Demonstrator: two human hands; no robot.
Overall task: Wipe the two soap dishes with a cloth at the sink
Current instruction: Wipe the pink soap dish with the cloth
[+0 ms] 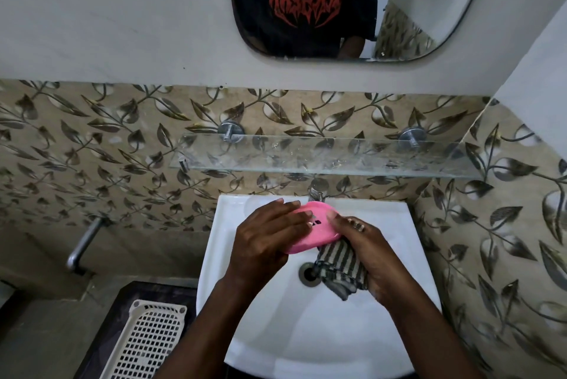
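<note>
A pink oval soap dish (319, 227) with small slots is held over the white sink (395, 216), bottom side up as far as I can tell. My left hand (267, 237) grips it from the left, fingers laid across its top. My right hand (365, 253) clutches a grey-and-white striped cloth (337, 268) and presses its fingertips against the dish's right end. The cloth hangs down beside the drain (307, 274). Only one soap dish is in view.
A tap (317, 190) sits behind the dish under a glass shelf (306, 153). A mirror (337, 1) hangs above, reflecting a person's black shirt. A cream perforated basket (150, 342) lies at the lower left, and a metal pipe (82, 243) sticks out of the left wall.
</note>
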